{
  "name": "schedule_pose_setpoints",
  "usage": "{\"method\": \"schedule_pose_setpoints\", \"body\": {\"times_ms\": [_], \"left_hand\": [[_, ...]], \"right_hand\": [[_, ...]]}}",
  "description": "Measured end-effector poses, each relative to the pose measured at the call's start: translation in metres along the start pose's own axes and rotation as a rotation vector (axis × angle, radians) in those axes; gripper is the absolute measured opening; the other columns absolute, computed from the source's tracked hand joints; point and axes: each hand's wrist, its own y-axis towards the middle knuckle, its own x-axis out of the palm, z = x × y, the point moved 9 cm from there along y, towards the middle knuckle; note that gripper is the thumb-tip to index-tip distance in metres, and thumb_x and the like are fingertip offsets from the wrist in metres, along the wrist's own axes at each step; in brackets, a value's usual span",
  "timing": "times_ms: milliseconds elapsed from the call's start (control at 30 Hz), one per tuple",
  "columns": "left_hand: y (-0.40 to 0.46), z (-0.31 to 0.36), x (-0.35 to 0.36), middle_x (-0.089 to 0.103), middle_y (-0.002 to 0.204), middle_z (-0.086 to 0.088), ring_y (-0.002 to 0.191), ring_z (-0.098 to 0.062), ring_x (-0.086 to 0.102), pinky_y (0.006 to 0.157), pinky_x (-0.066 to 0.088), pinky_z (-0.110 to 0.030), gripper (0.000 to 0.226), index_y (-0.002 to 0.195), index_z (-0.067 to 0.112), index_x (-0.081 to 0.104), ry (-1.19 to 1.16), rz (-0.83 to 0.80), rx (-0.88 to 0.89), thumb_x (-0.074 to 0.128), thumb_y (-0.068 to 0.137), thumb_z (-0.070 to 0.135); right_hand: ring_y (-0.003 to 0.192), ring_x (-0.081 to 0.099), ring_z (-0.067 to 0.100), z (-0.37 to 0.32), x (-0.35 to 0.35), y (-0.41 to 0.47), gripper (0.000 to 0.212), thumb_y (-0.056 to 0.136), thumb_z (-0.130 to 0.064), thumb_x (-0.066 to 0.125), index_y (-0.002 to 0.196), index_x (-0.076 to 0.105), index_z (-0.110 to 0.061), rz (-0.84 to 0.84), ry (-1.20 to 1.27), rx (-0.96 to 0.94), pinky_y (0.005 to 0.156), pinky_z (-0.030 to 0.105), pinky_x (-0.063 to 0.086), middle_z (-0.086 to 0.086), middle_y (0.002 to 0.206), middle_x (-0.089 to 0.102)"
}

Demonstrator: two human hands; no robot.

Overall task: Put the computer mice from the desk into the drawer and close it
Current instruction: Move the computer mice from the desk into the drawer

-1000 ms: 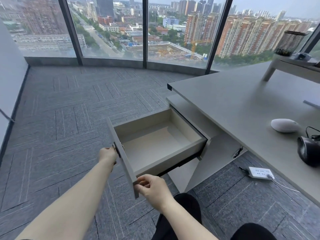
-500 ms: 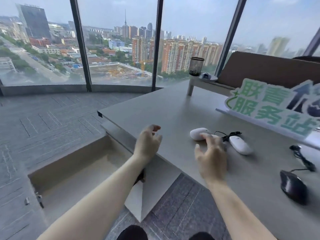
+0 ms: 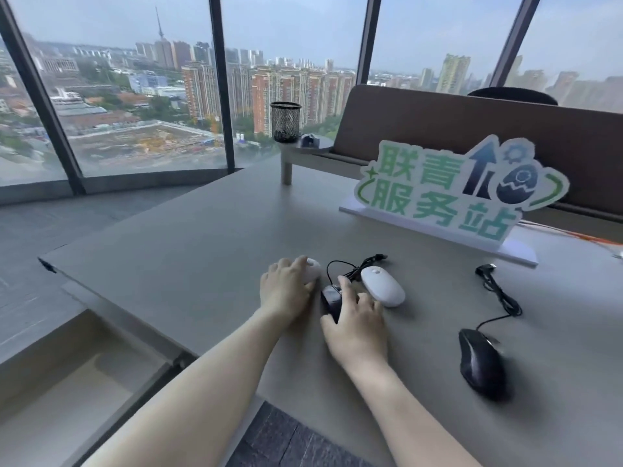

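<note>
From my single head-worn wide-angle camera, I look forward and down across the grey matte desk top [image 3: 202,237] from its near edge, close above both bare forearms. The lens faces the floor-to-ceiling glass windows [image 3: 135,96] and city skyline; the open pale drawer [image 3: 67,382] sits low at frame left.

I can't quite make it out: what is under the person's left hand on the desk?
A white mouse lies under the left hand; only its far end shows past the fingers. The rest is covered, so whether the grip has closed on it cannot be told.
</note>
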Motion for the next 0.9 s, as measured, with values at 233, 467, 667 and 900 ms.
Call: {"method": "schedule_pose_setpoints", "body": {"times_ms": [233, 467, 667, 900], "left_hand": [[-0.038, -0.045, -0.076, 0.052, 0.121, -0.012, 0.108, -0.033, 0.057, 0.086, 0.050, -0.039, 0.059, 0.133, 0.023, 0.047, -0.363, 0.290, -0.125, 0.063, 0.079, 0.036], [-0.114, -0.162, -0.190, 0.053, 0.121, -0.015, 0.100, -0.030, 0.056, 0.081, 0.040, -0.031, 0.054, 0.131, 0.016, 0.050, -0.365, 0.540, -0.278, 0.063, 0.081, 0.031], [-0.195, -0.304, -0.200, 0.056, 0.125, -0.012, 0.109, -0.028, 0.055, 0.084, 0.045, -0.038, 0.055, 0.131, 0.018, 0.046, -0.302, 0.532, -0.565, 0.060, 0.082, 0.039], [-0.244, -0.422, -0.144, 0.048, 0.130, -0.016, 0.109, -0.037, 0.057, 0.082, 0.041, -0.037, 0.061, 0.137, 0.020, 0.039, -0.268, 0.282, -0.909, 0.054, 0.083, 0.041]], "right_hand": [[0.123, 0.042, 0.030, -0.046, -0.057, -0.009, 0.063, 0.087, -0.017, 0.057, 0.145, 0.032, -0.026, 0.142, 0.419, -0.218, 0.094, 0.034, 0.038, 0.015, 0.131, 0.044], [0.121, 0.044, 0.006, -0.176, -0.102, -0.059, 0.062, 0.083, -0.022, 0.057, 0.141, 0.036, -0.029, 0.151, 0.774, -0.467, 0.102, 0.025, 0.035, -0.001, 0.136, 0.048], [0.109, 0.057, 0.020, -0.267, -0.010, -0.108, 0.055, 0.080, -0.030, 0.057, 0.130, 0.039, -0.042, -0.190, 0.888, -0.481, 0.096, 0.040, 0.048, 0.000, 0.125, 0.059], [0.112, 0.048, 0.012, -0.314, 0.146, -0.132, 0.053, 0.090, -0.020, 0.057, 0.137, 0.037, -0.034, -0.551, 0.774, -0.389, 0.096, 0.028, 0.037, 0.004, 0.131, 0.048]]}}
